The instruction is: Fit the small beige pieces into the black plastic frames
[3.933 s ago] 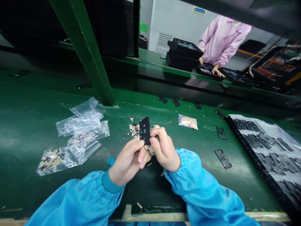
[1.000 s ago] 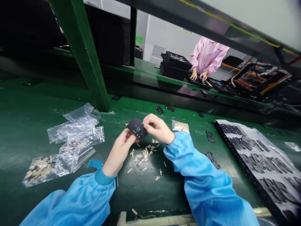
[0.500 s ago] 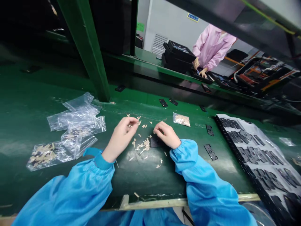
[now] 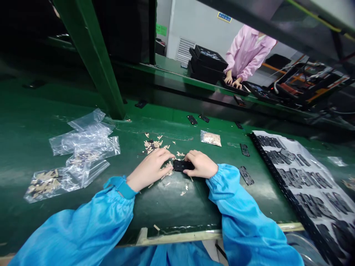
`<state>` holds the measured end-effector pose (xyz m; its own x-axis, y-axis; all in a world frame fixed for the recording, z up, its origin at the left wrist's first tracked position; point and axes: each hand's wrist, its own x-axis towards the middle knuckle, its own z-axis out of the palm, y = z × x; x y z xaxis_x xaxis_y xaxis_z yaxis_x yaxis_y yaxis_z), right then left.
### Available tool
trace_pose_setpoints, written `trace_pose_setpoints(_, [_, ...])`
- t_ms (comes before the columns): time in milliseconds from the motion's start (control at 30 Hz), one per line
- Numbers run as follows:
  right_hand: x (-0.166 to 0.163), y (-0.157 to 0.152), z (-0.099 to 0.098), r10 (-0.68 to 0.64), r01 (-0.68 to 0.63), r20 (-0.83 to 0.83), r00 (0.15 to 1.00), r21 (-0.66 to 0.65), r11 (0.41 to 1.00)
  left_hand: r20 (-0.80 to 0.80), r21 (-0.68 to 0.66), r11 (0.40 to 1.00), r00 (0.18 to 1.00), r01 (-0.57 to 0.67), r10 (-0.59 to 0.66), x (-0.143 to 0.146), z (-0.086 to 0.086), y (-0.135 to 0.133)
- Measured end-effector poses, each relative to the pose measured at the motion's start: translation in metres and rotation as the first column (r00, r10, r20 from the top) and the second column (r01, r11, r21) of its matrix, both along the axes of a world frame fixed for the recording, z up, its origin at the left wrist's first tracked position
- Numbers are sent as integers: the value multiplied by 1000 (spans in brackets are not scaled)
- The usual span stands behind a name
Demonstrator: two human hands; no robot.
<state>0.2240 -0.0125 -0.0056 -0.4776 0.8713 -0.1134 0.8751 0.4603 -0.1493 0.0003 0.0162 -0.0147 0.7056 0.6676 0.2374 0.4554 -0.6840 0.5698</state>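
Note:
A small black rectangular plastic part [image 4: 180, 165] lies between my two hands, over the green bench top. Thumb and fingers of my right hand [image 4: 203, 164] close round its right end. At its left end, the fingertips of my left hand [image 4: 152, 166] pinch the edge; whether a small piece is also between them is hidden. Small beige strips [image 4: 183, 193] are scattered around and under my hands. Beyond my left hand sits a loose pile of beige and dark pieces [image 4: 151, 145].
Clear zip bags [image 4: 91, 142], some holding pieces, lie left. A filled bag [image 4: 211, 138] sits behind my right hand. Black parts [image 4: 245, 175] lie to the right, beside a lined tray [image 4: 273, 184] of similar parts. A green post [image 4: 91, 55] rises left. Across the bench works a person in pink [image 4: 251, 51].
Both hands have come down and together onto the black part. My left hand has moved nearer from the beige pile, which now shows. The view has shifted slightly.

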Motion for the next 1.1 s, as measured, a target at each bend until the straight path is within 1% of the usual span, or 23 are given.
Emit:
trace_pose_setpoints(67, [-1,2,8,12,-12,8,1000,17,1000,-7,34,998,999,47,-47,5,-2,-3])
trace_pose_setpoints(133, [-5,4,18,26,-28,22,999,61,998,-2,87,996,1000,31,-30,10,-2,-5])
trace_pose_setpoints(200, [-11,6,29,74,-80,41,996,150,985,7,132,991,1000,-12,11,13,0,-6])
trace_pose_setpoints(267, [-20,9,36,149,-155,42,988,262,953,7,155,987,999,-44,43,11,4,-4])
trace_pose_setpoints(300, [-24,11,37,171,-166,14,985,317,934,14,158,986,998,-60,59,8,7,-2])
trace_pose_setpoints(333, [-27,12,36,166,-138,-45,985,364,921,36,155,984,996,-91,86,5,10,0])
trace_pose_setpoints(400, [-32,12,29,107,-10,-210,972,418,909,135,116,971,971,-211,195,-5,15,6])
trace_pose_setpoints(433, [-33,11,22,85,37,-276,957,409,912,206,68,952,938,-298,279,-10,18,9])
trace_pose_setpoints(467, [-33,8,14,86,41,-310,947,382,923,270,3,926,892,-378,363,-15,19,12])
trace_pose_setpoints(500, [-33,4,6,122,-12,-300,946,343,939,314,-68,897,844,-436,434,-19,19,14])
trace_pose_setpoints(533, [-32,-1,-2,188,-106,-262,947,299,948,343,-139,872,803,-469,487,-22,19,16])
trace_pose_setpoints(567, [-30,-7,-8,258,-197,-223,940,260,945,365,-202,856,775,-475,516,-23,18,17])
trace_pose_setpoints(600, [-28,-13,-14,307,-257,-205,930,236,937,383,-257,849,757,-463,529,-23,17,17])
trace_pose_setpoints(633, [-25,-19,-17,331,-284,-210,920,224,932,401,-305,845,745,-440,533,-22,16,17])
trace_pose_setpoints(667, [-21,-23,-19,331,-282,-234,914,219,934,417,-348,842,736,-412,533,-21,14,16])
trace_pose_setpoints(733, [-14,-27,-18,280,-222,-300,912,215,951,443,-410,837,722,-364,531,-17,13,13])
trace_pose_setpoints(800, [-8,-24,-16,196,-124,-340,920,221,967,449,-445,828,716,-340,535,-14,13,11])
trace_pose_setpoints(867, [-5,-19,-14,130,-55,-327,936,228,972,457,-474,815,698,-333,551,-13,13,11])
trace_pose_setpoints(900, [-4,-16,-13,117,-48,-308,944,223,974,464,-491,805,681,-334,566,-14,13,11])
trace_pose_setpoints(933, [-4,-15,-12,123,-64,-287,950,206,976,474,-511,792,660,-334,583,-15,14,12])
trace_pose_setpoints(1000, [-6,-17,-12,178,-142,-266,947,147,979,502,-551,770,610,-322,614,-18,14,13])
trace_pose_setpoints(1100, [-8,-26,-12,229,-210,-276,933,98,973,537,-589,753,553,-294,636,-20,15,14])
